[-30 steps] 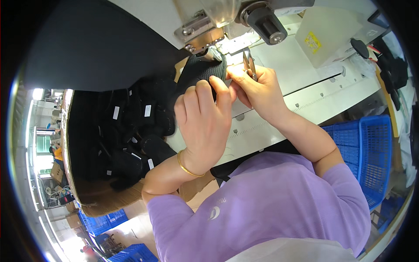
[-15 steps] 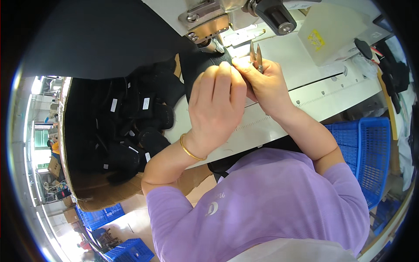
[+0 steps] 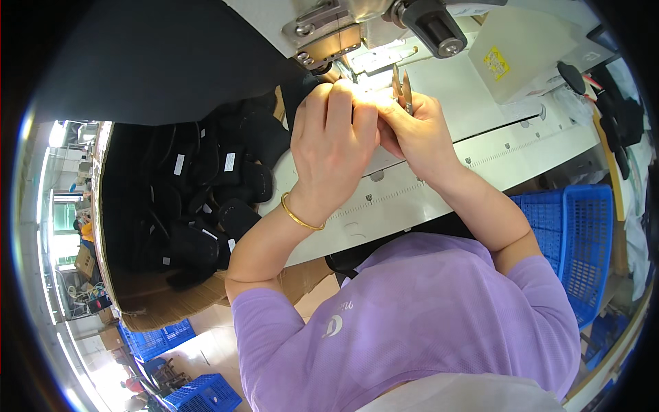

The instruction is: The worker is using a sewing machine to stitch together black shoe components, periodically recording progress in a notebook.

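Under the sewing machine head (image 3: 329, 44), my left hand (image 3: 333, 141) is curled closed over a black fabric piece (image 3: 295, 89), most of which it covers. Its fingertips are bent down out of sight beside the presser foot. My right hand (image 3: 422, 137) is closed around a pair of small metal thread snips (image 3: 403, 84), their two blades sticking up apart above the thumb. The two hands meet at the fingers in bright lamp light. A gold bangle (image 3: 299, 214) circles my left wrist.
A large cardboard box (image 3: 151, 312) full of black fabric pieces with white labels (image 3: 229, 162) stands left of the white machine table (image 3: 398, 199). Blue plastic crates (image 3: 587, 254) are at the right, more (image 3: 202, 395) on the floor. A black panel (image 3: 171, 62) covers the upper left.
My left hand has shifted slightly up and left, nearer the presser foot, and now hides more of the black fabric piece. The right hand with the snips has stayed nearly still.
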`<state>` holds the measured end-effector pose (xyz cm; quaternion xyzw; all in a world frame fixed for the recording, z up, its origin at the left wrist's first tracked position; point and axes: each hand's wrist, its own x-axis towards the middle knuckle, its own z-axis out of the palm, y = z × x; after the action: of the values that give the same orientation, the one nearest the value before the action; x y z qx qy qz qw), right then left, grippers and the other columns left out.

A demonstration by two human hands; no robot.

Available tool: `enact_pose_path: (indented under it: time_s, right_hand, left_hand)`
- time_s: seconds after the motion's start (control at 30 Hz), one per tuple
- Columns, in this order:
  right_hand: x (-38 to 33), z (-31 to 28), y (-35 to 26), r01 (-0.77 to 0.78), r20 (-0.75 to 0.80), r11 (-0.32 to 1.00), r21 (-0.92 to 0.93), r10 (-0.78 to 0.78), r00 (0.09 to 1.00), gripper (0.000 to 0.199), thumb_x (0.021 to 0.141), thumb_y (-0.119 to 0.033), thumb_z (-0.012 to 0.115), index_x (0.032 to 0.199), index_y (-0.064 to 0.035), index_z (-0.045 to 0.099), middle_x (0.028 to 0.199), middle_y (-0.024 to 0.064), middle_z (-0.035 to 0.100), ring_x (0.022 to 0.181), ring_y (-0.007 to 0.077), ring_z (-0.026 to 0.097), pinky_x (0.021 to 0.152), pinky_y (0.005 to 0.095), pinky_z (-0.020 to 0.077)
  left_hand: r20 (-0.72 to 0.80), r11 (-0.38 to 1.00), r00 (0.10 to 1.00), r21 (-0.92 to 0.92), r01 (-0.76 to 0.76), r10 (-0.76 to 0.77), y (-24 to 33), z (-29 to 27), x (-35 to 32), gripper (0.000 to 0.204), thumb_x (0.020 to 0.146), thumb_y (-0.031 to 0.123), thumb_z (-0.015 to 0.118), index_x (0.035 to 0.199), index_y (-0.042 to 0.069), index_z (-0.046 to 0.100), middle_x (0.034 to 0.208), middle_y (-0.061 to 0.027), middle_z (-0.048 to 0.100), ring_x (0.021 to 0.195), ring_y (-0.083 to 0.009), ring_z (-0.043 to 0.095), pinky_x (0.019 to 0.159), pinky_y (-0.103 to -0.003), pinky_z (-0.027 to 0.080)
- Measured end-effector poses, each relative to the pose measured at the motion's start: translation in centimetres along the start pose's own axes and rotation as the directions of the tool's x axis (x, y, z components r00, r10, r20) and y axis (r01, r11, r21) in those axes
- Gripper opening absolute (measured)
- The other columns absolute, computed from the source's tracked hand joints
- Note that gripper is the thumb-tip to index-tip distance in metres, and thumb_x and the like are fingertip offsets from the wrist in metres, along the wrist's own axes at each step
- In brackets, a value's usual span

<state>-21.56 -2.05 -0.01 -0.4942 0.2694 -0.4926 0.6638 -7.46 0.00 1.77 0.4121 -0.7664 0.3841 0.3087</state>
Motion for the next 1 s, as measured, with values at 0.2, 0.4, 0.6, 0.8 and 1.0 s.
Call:
enact_pose_path:
  time_s: [0.2, 0.4, 0.6, 0.8, 1.0]
  right_hand:
    - [-0.4, -0.6, 0.7, -0.015, 0.063, 1.000, 0.001, 0.015, 0.998, 0.029, 0.099, -0.024, 0.052, 0.084, -0.0019, 0.063, 0.064, 0.0045, 0.063, 0.049, 0.0052, 0.050, 0.044, 0.0210, 0.0375]
    - [-1.5, -1.2, 2.1, 0.010, 0.157, 1.000, -0.010, -0.008, 0.988, 0.032, 0.102, -0.028, 0.044, 0.103, -0.0003, 0.062, 0.076, 0.0065, 0.065, 0.061, 0.0060, 0.057, 0.053, 0.0209, 0.0438]
    - [-2.4, -3.7, 1.4, -0.061, 0.305, 0.969, -0.239, 0.135, 0.943, 0.027, 0.100, -0.027, 0.050, 0.102, -0.0026, 0.062, 0.075, 0.0059, 0.063, 0.064, 0.0125, 0.058, 0.057, 0.0289, 0.0448]
    - [-2.8, -3.6, 3.2, 0.388, 0.250, 0.630, -0.673, -0.299, 0.921, 0.025, 0.091, -0.024, 0.066, 0.091, 0.0012, 0.063, 0.073, 0.0087, 0.057, 0.061, 0.0192, 0.055, 0.056, 0.0300, 0.0437]
    - [-3.2, -4.0, 2.6, 0.339, 0.222, 0.656, -0.675, -0.258, 0.940, 0.026, 0.089, -0.023, 0.068, 0.091, 0.0015, 0.062, 0.075, 0.0084, 0.059, 0.061, 0.0188, 0.056, 0.056, 0.0311, 0.0443]
  left_hand:
    - [-0.066, 0.999, 0.998, 0.045, 0.026, -0.023, -0.2, -0.2, -0.9, 0.025, 0.073, 0.007, 0.065, 0.095, 0.005, 0.055, 0.099, -0.0100, 0.056, 0.089, -0.0253, 0.057, 0.075, -0.038, 0.048]
    - [-0.081, 0.988, 0.996, 0.147, 0.036, -0.024, -1.2, 0.1, -1.6, 0.027, 0.076, 0.007, 0.064, 0.102, 0.007, 0.056, 0.104, -0.0084, 0.056, 0.091, -0.0250, 0.057, 0.077, -0.038, 0.045]
    - [0.279, 0.872, 0.929, -0.357, 0.336, -0.243, -3.5, -2.2, -2.2, 0.037, 0.071, 0.002, 0.070, 0.107, 0.004, 0.064, 0.103, -0.0108, 0.064, 0.085, -0.0278, 0.061, 0.073, -0.036, 0.051]
    - [0.144, 0.977, 0.978, -0.127, 0.169, -0.150, -3.1, -2.2, -1.3, 0.038, 0.069, -0.004, 0.070, 0.106, 0.003, 0.067, 0.099, -0.0080, 0.067, 0.083, -0.0256, 0.061, 0.072, -0.033, 0.051]
    - [0.277, 0.984, 0.957, -0.127, 0.124, -0.084, -4.6, -3.6, -3.7, 0.030, 0.071, 0.001, 0.067, 0.100, 0.003, 0.065, 0.089, -0.0047, 0.064, 0.085, -0.0175, 0.062, 0.066, -0.026, 0.047]
